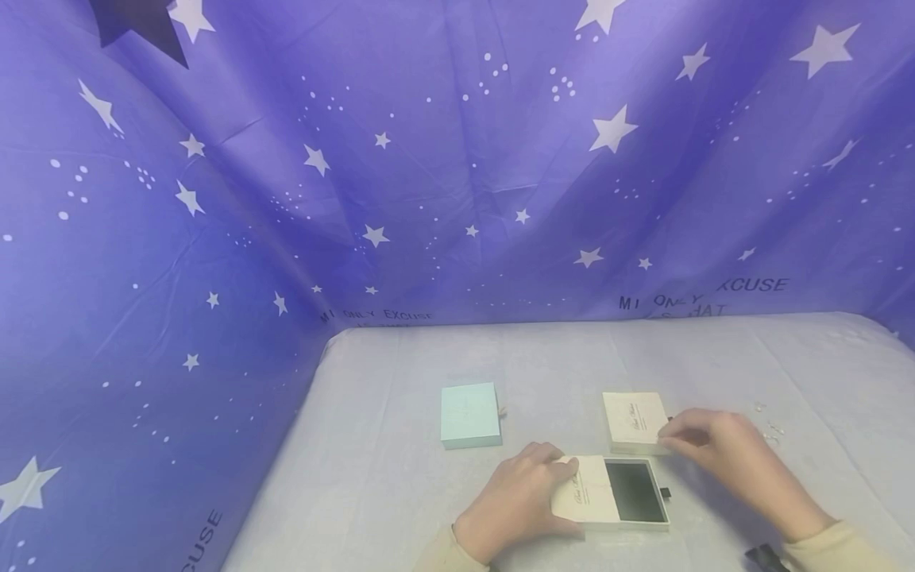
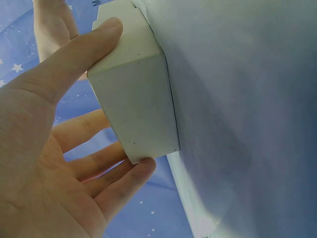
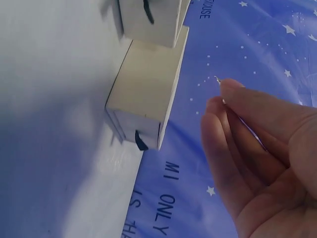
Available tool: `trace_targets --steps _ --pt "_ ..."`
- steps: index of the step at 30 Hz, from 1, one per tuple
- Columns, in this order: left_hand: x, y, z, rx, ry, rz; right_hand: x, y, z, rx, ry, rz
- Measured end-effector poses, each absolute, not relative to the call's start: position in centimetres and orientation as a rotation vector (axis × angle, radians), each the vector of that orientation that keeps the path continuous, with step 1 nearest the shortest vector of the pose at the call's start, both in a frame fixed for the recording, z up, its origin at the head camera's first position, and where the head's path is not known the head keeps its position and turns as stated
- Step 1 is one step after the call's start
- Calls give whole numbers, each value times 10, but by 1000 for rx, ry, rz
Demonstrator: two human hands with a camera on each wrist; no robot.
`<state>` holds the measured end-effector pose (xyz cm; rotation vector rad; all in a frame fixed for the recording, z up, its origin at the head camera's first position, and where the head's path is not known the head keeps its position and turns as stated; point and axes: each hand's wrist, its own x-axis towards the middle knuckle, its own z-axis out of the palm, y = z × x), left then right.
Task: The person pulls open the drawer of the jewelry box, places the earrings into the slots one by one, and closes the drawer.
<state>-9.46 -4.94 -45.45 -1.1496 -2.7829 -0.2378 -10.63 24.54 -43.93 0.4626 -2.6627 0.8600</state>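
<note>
A cream drawer box [image 1: 593, 502] with dark script lies near the front, its drawer [image 1: 635, 491] pulled partway out to the right and showing a dark lining. My left hand [image 1: 516, 499] grips its sleeve from the left, thumb on one side and fingers on the other; the box's plain end [image 2: 136, 106] faces the left wrist view. Above the drawer, my right hand [image 1: 739, 457] pinches a tiny shiny piece [image 3: 218, 80] between thumb and fingertips, its shape mostly hidden. A second cream box [image 1: 635, 419], closed with a dark pull tab, stands just behind.
A mint-green box [image 1: 470, 415] sits at the back left. Several small shiny pieces [image 1: 772, 433] lie on the pale cloth to the right. Something black [image 1: 765, 558] shows by the right sleeve. A purple star-print curtain [image 1: 457, 159] hangs behind and left.
</note>
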Motion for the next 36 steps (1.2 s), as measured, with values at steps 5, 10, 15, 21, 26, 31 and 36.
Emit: trace_targets --steps 5,10,15,21,26,31,36 --pt "-95 -49 -455 -1148 -2784 -239 -104 239 -441 476 -2702 861" --pt "-95 -49 -455 -1151 -2772 -227 -102 233 -444 502 -2728 863" --pt "-95 -49 -454 -1155 -2772 -228 -100 229 -446 510 -2763 879" --pt "-95 -49 -455 -1151 -2780 -242 -99 226 -454 603 -2698 874" --pt "-95 -49 -455 -1151 -2784 -251 -100 224 -461 730 -2611 819" --pt "-95 -50 -455 -1150 -2783 -248 -100 221 -464 773 -2630 804" --pt "-95 -49 -456 -1150 -2783 -250 -100 217 -465 792 -2630 806"
